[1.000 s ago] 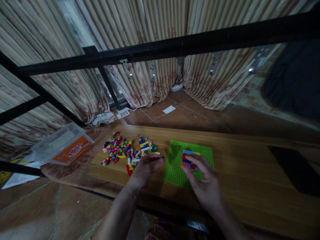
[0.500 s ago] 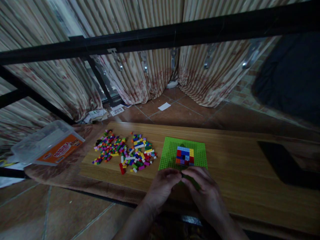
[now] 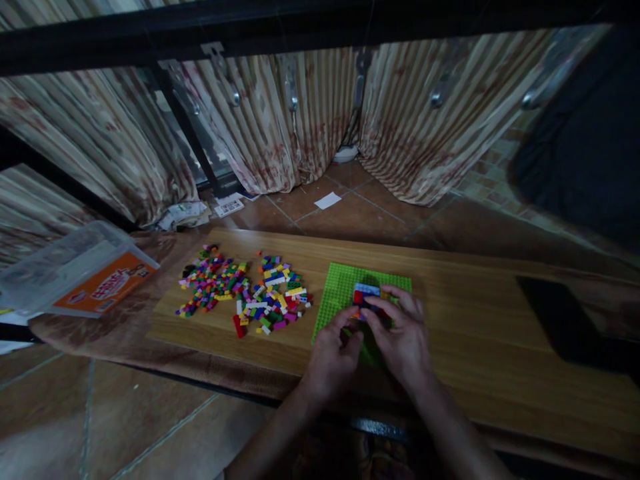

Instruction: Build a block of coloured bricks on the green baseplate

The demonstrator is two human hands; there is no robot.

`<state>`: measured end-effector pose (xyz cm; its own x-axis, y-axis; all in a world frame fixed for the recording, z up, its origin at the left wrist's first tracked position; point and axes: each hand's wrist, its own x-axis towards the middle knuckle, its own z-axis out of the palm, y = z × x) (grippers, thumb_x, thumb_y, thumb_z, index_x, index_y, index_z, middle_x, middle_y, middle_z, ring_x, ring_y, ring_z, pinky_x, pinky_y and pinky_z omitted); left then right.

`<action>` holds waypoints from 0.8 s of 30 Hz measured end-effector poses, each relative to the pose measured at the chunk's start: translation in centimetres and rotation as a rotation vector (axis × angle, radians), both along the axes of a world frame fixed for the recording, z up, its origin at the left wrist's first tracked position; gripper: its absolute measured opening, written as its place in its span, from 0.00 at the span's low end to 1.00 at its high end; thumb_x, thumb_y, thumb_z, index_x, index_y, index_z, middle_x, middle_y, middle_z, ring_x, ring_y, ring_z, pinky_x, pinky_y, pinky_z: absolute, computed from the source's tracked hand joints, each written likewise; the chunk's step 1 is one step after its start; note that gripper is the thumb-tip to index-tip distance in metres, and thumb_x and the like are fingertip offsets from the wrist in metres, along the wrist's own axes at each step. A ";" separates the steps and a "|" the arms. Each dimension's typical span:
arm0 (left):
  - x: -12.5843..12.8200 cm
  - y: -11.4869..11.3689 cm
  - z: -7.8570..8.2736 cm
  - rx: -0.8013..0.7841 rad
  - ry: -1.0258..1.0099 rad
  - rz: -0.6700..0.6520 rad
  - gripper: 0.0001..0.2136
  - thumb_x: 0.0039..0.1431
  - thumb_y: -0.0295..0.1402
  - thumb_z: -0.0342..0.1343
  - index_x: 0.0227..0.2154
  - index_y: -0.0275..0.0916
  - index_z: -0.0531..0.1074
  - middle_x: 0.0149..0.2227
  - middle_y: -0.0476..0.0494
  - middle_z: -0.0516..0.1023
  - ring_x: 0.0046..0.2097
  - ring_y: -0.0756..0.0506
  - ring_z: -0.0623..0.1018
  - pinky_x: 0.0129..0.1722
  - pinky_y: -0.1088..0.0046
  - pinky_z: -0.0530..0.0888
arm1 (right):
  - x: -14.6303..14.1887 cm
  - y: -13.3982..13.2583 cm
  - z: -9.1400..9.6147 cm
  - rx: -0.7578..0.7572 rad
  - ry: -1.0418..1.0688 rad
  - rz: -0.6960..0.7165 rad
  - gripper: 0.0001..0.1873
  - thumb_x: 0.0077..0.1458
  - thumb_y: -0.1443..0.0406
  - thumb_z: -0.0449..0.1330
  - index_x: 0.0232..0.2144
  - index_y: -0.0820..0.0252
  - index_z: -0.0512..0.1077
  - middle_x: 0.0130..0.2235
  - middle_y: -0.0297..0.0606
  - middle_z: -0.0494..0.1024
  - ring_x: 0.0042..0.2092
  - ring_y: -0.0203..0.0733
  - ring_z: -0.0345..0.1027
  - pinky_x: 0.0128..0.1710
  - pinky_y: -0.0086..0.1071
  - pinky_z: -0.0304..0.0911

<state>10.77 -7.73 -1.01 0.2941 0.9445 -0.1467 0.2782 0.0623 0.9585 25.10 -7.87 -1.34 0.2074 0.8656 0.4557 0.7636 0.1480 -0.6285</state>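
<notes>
A square build of toy bricks [image 3: 367, 289], with light blue, red, dark blue and orange parts showing, stands on a green studded baseplate [image 3: 333, 293]. Both my hands are at it. My left hand [image 3: 330, 353] touches its near left corner with a bent index finger; the thumb is apart, and nothing shows between them. My right hand [image 3: 404, 337] reaches over its right side, the thumb and bent fingers closed down on the top. Whatever lies under those fingertips is hidden, as is most of the build's right half.
Loose coloured bricks [image 3: 273, 297] lie in two piles left of the baseplate on the wooden board [image 3: 470, 320]. A clear plastic box [image 3: 75, 267] with an orange label stands at far left. A black flat object [image 3: 560, 320] lies at right. A dark metal bar [image 3: 300, 30] crosses behind.
My hands have moved forward from the baseplate's near edge onto the brick build and parted from each other. The camera view has tilted down slightly.
</notes>
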 end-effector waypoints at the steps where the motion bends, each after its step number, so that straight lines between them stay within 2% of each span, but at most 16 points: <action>1: 0.0 0.0 0.0 0.010 0.003 0.001 0.20 0.57 0.31 0.52 0.54 0.43 0.69 0.37 0.48 0.76 0.31 0.51 0.71 0.33 0.76 0.69 | 0.0 0.0 -0.1 0.002 -0.003 -0.003 0.10 0.57 0.58 0.59 0.38 0.52 0.78 0.50 0.41 0.71 0.52 0.49 0.63 0.51 0.47 0.62; 10: 0.2 0.0 0.2 0.040 0.036 -0.015 0.21 0.58 0.30 0.51 0.55 0.42 0.67 0.37 0.48 0.76 0.30 0.52 0.71 0.32 0.76 0.69 | 0.0 0.0 -0.7 0.017 0.005 -0.027 0.11 0.57 0.58 0.59 0.38 0.52 0.79 0.51 0.41 0.71 0.53 0.49 0.63 0.51 0.48 0.62; 15: 0.5 -0.2 0.2 0.071 0.070 -0.025 0.22 0.58 0.28 0.51 0.57 0.42 0.66 0.39 0.47 0.76 0.34 0.50 0.74 0.37 0.74 0.71 | -0.1 -0.2 -1.0 0.023 0.022 -0.069 0.11 0.55 0.59 0.60 0.38 0.53 0.78 0.53 0.43 0.71 0.54 0.49 0.63 0.52 0.48 0.62; 21: 0.5 -0.4 0.6 0.096 0.133 -0.027 0.22 0.59 0.28 0.50 0.57 0.41 0.65 0.41 0.46 0.77 0.37 0.50 0.75 0.41 0.72 0.72 | 0.5 -0.2 -1.1 0.006 0.209 -0.121 0.15 0.55 0.57 0.59 0.44 0.55 0.75 0.51 0.43 0.72 0.54 0.47 0.65 0.55 0.47 0.60; 24: 0.5 -0.6 0.6 0.121 0.152 -0.026 0.23 0.59 0.27 0.50 0.58 0.39 0.64 0.42 0.45 0.77 0.41 0.48 0.76 0.45 0.71 0.72 | 0.6 0.2 -1.1 -0.022 0.278 -0.170 0.18 0.56 0.56 0.57 0.46 0.56 0.73 0.50 0.43 0.73 0.53 0.47 0.65 0.55 0.47 0.60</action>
<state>11.31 -8.35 -0.42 0.3014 0.9503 -0.0777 0.4207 -0.0594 0.9052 25.67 -7.65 -2.39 0.4640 0.8169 0.3426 0.5747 0.0167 -0.8182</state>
